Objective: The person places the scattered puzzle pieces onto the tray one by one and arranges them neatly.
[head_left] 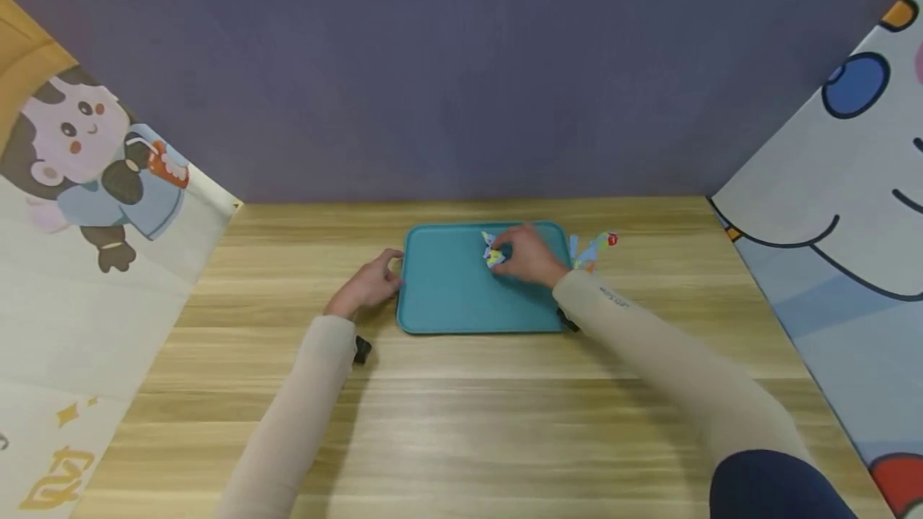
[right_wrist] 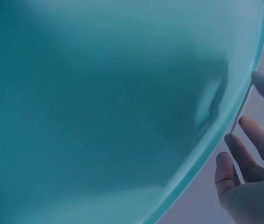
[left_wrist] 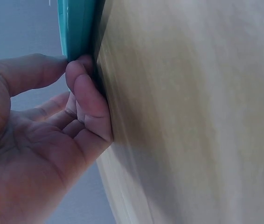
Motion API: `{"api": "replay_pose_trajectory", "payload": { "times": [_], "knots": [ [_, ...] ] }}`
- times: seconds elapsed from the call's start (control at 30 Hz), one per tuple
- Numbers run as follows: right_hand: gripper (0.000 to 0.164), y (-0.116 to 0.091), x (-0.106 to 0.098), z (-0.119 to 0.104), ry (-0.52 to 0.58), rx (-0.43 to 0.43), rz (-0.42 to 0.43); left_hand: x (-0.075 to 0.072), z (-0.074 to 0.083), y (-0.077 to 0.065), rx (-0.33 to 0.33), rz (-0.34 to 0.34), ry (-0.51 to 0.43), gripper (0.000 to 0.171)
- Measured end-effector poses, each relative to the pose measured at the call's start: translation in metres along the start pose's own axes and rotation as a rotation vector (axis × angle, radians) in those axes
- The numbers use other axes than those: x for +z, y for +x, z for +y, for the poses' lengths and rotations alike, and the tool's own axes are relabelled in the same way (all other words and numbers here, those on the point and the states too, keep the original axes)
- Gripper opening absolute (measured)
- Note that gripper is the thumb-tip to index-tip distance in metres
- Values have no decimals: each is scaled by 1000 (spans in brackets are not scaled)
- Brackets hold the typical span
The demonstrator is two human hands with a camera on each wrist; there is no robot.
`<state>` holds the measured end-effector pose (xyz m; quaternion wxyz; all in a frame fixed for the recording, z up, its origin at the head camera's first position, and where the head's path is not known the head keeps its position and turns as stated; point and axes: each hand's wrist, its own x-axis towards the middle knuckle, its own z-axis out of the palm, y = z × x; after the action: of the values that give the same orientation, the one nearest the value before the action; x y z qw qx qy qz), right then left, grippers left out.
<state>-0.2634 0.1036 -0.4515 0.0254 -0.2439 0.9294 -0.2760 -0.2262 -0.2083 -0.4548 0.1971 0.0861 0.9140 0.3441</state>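
A turquoise tray (head_left: 454, 287) with a raised rim lies on the wooden table. At its left edge, my left hand (head_left: 368, 283) holds the rim; in the left wrist view the thumb meets the tray's side (left_wrist: 78, 28) and the curled fingers (left_wrist: 92, 100) tuck in at its lower edge. Over the back right part of the tray, my right hand (head_left: 532, 256) pinches a small flat colourful piece (head_left: 493, 253), white, blue and yellow. The right wrist view shows this piece edge-on as a thin strip (right_wrist: 242, 108) between thumb and fingertips.
More flat colourful pieces (head_left: 593, 251), one with a red end, lie just right of the tray. The wooden table (head_left: 461, 415) runs back to a dark blue-grey wall (head_left: 461, 70). Side panels with cartoon pictures (head_left: 94, 158) stand left and right.
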Motion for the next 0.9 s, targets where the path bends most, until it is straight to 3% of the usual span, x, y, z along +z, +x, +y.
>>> {"api": "replay_pose_trajectory", "payload": {
  "times": [0.23,0.7,0.9],
  "knots": [
    [40,15,21,-21,-7,42,-49,1,-2,0,-5,5,0,54],
    [35,37,49,-52,-40,101,-3,2,2,-1,-3,-9,7,54],
    [37,48,57,-59,-64,95,-39,2,0,1,10,3,9,54]
  ]
}}
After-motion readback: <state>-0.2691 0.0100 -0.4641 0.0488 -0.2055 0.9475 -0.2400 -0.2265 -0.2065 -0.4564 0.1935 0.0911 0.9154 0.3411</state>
